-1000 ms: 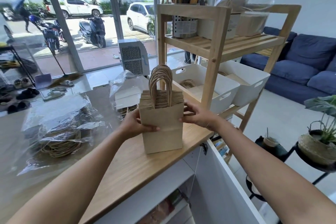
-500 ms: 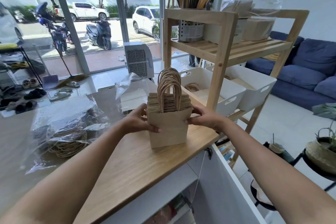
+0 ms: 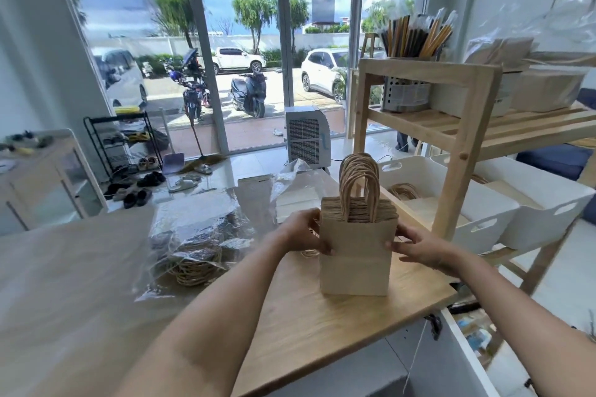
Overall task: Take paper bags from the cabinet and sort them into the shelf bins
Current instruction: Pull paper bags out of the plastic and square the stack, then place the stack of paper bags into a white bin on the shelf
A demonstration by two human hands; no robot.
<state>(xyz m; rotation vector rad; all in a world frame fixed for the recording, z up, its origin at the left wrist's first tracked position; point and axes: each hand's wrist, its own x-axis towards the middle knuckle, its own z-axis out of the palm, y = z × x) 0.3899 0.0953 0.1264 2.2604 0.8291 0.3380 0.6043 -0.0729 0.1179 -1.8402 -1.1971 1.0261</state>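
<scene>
A stack of small brown paper bags [image 3: 356,255] with twisted paper handles stands upright on the wooden countertop [image 3: 322,325]. My left hand [image 3: 304,230] presses its left side and my right hand [image 3: 419,246] presses its right side, so both hold the stack between them. To the right is a wooden shelf [image 3: 458,151] with two white bins: the near bin [image 3: 474,219] holds flat bags with handles, the far bin [image 3: 548,203] holds more paper.
Clear plastic packs of bags [image 3: 196,235] lie on the counter to the left, with white paper packs [image 3: 296,203] behind the stack. An open white cabinet door [image 3: 464,351] hangs below the counter edge at right. A utensil holder [image 3: 406,93] stands on the upper shelf.
The view has tilted up and shifted left. Both hands still hold the bag stack upright on the counter; it sits slightly closer to the counter's right edge.
</scene>
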